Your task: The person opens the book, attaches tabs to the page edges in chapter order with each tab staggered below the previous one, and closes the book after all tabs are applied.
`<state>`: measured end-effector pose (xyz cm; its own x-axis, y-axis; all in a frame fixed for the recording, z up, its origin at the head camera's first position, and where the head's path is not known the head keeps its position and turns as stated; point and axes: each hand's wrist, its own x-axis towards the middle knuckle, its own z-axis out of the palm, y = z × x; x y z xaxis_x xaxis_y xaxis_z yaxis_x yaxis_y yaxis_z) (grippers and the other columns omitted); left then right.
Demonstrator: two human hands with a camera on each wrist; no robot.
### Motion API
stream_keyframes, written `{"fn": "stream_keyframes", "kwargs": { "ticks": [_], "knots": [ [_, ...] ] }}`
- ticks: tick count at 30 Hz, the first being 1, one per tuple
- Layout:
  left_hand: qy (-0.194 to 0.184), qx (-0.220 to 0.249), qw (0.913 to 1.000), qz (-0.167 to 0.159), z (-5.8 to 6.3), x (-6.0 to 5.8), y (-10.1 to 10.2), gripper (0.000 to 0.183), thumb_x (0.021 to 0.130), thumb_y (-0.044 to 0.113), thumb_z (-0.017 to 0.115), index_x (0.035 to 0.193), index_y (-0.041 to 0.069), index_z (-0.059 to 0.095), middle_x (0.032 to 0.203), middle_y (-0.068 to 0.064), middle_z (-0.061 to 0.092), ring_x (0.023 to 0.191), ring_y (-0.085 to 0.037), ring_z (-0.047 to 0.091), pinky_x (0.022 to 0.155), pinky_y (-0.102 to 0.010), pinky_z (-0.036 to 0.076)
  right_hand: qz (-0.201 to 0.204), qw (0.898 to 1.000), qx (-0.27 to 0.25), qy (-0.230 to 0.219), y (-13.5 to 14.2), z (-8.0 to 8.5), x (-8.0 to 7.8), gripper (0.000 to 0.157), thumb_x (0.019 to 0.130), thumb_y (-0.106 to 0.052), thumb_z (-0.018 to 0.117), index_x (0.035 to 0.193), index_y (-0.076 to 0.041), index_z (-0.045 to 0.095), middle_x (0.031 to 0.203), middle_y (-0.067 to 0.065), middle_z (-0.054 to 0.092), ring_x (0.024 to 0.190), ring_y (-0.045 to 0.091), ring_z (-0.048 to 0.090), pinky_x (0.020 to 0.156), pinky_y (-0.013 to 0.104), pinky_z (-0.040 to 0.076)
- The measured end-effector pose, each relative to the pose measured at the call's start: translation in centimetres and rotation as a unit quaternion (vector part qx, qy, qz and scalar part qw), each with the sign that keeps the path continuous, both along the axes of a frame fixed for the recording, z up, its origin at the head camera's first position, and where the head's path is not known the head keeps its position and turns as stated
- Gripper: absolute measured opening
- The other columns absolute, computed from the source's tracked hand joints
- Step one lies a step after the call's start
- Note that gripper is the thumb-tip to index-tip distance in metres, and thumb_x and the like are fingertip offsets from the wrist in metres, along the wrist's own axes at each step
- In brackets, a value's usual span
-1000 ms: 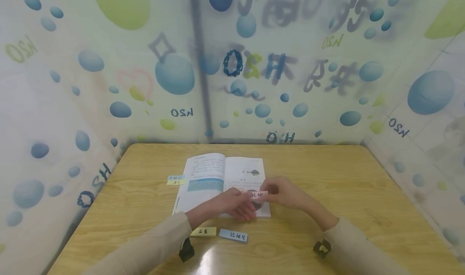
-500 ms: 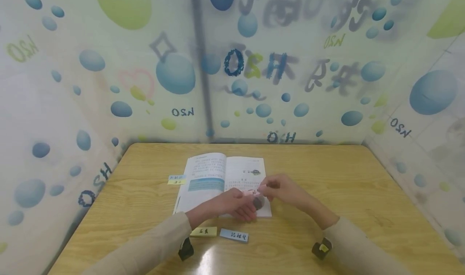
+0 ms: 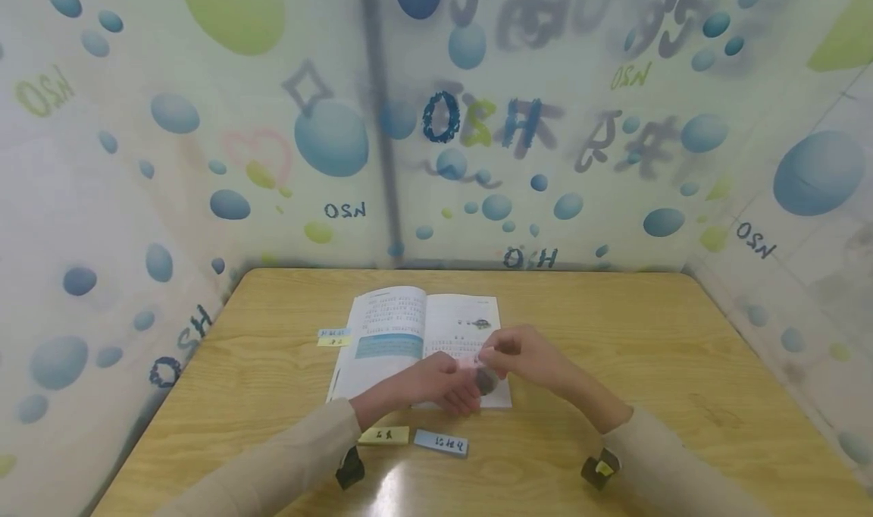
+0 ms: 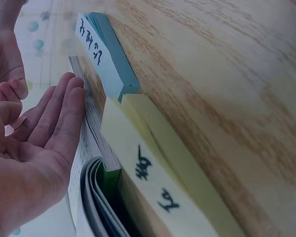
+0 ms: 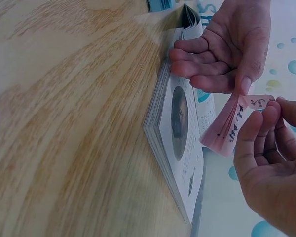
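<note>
In the head view my left hand (image 3: 439,380) is over the lower part of an open book (image 3: 389,312). Its thumb and index finger pinch one end of a pink sticky note pad (image 5: 224,129), with the other fingers extended. My right hand (image 3: 528,359) pinches the free end of the pad's top sheet (image 5: 259,101) between thumb and fingertips. That sheet bends away from the pad, and handwriting shows on both sheet and pad. In the right wrist view, the pad's lower pages fan slightly apart.
Between book and person, a yellow sticky note pad (image 3: 385,435) and a blue sticky note pad (image 3: 441,443) lie on the wooden table (image 3: 682,365). A blue tab (image 3: 334,333) and a yellow tab (image 3: 333,343) stick out from the book's left edge. Patterned walls enclose the table.
My right hand has moved slightly up and left, lifting and bending the pink top sheet back toward my left hand. My left hand has stayed almost still.
</note>
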<state>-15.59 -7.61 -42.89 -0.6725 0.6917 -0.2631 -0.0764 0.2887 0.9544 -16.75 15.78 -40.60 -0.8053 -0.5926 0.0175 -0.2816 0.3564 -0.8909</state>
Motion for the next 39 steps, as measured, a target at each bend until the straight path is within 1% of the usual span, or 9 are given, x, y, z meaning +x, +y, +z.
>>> {"fn": "stream_keyframes", "kwargs": {
  "ticks": [3, 7, 10, 14, 20, 23, 28, 35, 39],
  "knots": [
    [0.005, 0.004, 0.9999, -0.009, -0.12, -0.13, -0.09, 0.042, 0.11, 0.027, 0.044, 0.105, -0.005, 0.071, 0.098, -0.013, 0.075, 0.091, -0.028, 0.073, 0.08, -0.037, 0.06, 0.002, 1.0, -0.006, 0.001, -0.03, 0.03, 0.03, 0.011, 0.101, -0.018, 0.066, 0.102, -0.012, 0.075, 0.096, 0.018, 0.068, 0.082, 0.026, 0.064, 0.078, 0.037, 0.056],
    [0.013, 0.005, 0.9998, -0.015, -0.07, -0.16, -0.25, 0.042, 0.111, 0.027, 0.044, 0.105, -0.005, 0.071, 0.098, -0.013, 0.075, 0.092, -0.028, 0.073, 0.08, -0.037, 0.06, 0.007, 1.0, -0.016, -0.005, -0.02, 0.13, 0.01, 0.012, 0.102, -0.018, 0.065, 0.102, -0.011, 0.075, 0.1, 0.015, 0.069, 0.086, 0.035, 0.064, 0.079, 0.038, 0.056],
    [0.017, 0.003, 0.9998, -0.011, 0.13, -0.04, -0.27, 0.041, 0.11, 0.026, 0.045, 0.106, -0.005, 0.071, 0.099, -0.014, 0.075, 0.093, -0.029, 0.073, 0.081, -0.039, 0.059, 0.008, 1.0, -0.017, -0.007, -0.08, 0.19, 0.04, 0.012, 0.102, -0.017, 0.065, 0.103, -0.01, 0.075, 0.098, 0.016, 0.069, 0.086, 0.033, 0.064, 0.078, 0.037, 0.056],
    [0.024, 0.004, 0.9997, 0.002, 0.22, 0.06, -0.21, 0.04, 0.11, 0.026, 0.046, 0.107, -0.006, 0.07, 0.099, -0.015, 0.075, 0.093, -0.03, 0.073, 0.083, -0.04, 0.059, 0.005, 1.0, -0.011, -0.006, -0.16, 0.18, 0.03, 0.013, 0.102, -0.019, 0.065, 0.103, -0.012, 0.075, 0.099, 0.018, 0.069, 0.084, 0.025, 0.063, 0.078, 0.037, 0.056],
    [0.038, -0.003, 0.9992, 0.013, 0.13, -0.07, -0.15, 0.039, 0.109, 0.028, 0.048, 0.109, -0.004, 0.07, 0.099, -0.011, 0.075, 0.092, -0.028, 0.072, 0.08, -0.039, 0.059, 0.006, 1.0, -0.014, -0.007, -0.16, 0.21, -0.01, 0.015, 0.102, -0.023, 0.064, 0.104, -0.012, 0.075, 0.103, 0.02, 0.069, 0.084, 0.027, 0.064, 0.078, 0.038, 0.056],
    [0.046, -0.003, 0.9988, 0.014, -0.01, -0.14, -0.1, 0.038, 0.109, 0.028, 0.049, 0.114, -0.003, 0.07, 0.1, -0.01, 0.075, 0.091, -0.027, 0.072, 0.08, -0.038, 0.06, 0.006, 1.0, -0.016, -0.008, -0.16, 0.21, 0.0, 0.015, 0.102, -0.023, 0.065, 0.103, -0.011, 0.075, 0.1, 0.019, 0.069, 0.083, 0.027, 0.064, 0.078, 0.038, 0.056],
    [0.059, -0.001, 0.9982, 0.009, 0.05, -0.12, 0.06, 0.038, 0.108, 0.03, 0.05, 0.122, 0.0, 0.069, 0.102, -0.009, 0.075, 0.091, -0.026, 0.072, 0.079, -0.036, 0.06, 0.001, 1.0, -0.023, -0.01, -0.18, -0.05, -0.05, 0.014, 0.102, -0.02, 0.065, 0.1, -0.01, 0.075, 0.091, 0.012, 0.069, 0.081, 0.027, 0.064, 0.078, 0.037, 0.056],
    [0.049, -0.011, 0.9985, 0.022, 0.14, 0.03, 0.39, 0.038, 0.105, 0.033, 0.057, 0.118, -0.001, 0.069, 0.1, -0.009, 0.075, 0.09, -0.025, 0.072, 0.08, -0.036, 0.06, -0.001, 0.999, -0.027, -0.017, -0.35, 0.01, 0.07, 0.015, 0.102, -0.02, 0.065, 0.1, -0.009, 0.075, 0.093, 0.008, 0.07, 0.082, 0.029, 0.064, 0.078, 0.037, 0.056],
    [0.054, -0.021, 0.9974, 0.041, 0.0, 0.07, 0.67, 0.042, 0.103, 0.041, 0.06, 0.118, 0.004, 0.072, 0.098, -0.006, 0.075, 0.089, -0.023, 0.072, 0.079, -0.035, 0.059, 0.004, 0.999, -0.028, -0.016, -0.55, 0.17, 0.17, 0.015, 0.102, -0.02, 0.064, 0.101, -0.009, 0.075, 0.095, 0.006, 0.071, 0.084, 0.03, 0.065, 0.078, 0.038, 0.056]
  ]
}}
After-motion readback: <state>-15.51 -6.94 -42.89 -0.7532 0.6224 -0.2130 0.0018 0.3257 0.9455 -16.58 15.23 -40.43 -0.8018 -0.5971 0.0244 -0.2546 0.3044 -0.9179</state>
